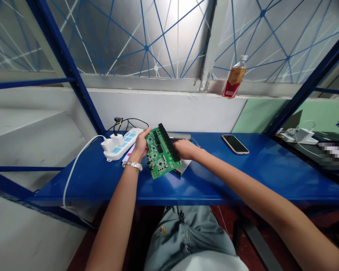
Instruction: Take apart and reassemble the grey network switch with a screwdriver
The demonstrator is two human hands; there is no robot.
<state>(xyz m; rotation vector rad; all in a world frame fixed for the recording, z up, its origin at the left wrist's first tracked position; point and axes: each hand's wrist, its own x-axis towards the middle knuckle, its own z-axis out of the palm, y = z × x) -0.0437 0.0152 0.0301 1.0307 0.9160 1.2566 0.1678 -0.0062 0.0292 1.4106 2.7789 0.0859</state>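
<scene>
A green circuit board point(160, 152) with a row of black connectors along one long edge is held up above the blue shelf. My left hand point(139, 145) grips its left edge. My right hand point(185, 148) holds its right side, with the fingers near the black connector row. Under the board and right hand lies a flat metal casing point(181, 168), partly hidden by them. A silver bracelet point(132, 165) circles my left wrist.
A white power strip point(121, 143) with plugs and cables lies left of my left hand. A smartphone point(235, 144) lies face up on the blue metal shelf point(107, 184). A bottle point(234, 77) stands on the window ledge. Blue shelf uprights flank the scene.
</scene>
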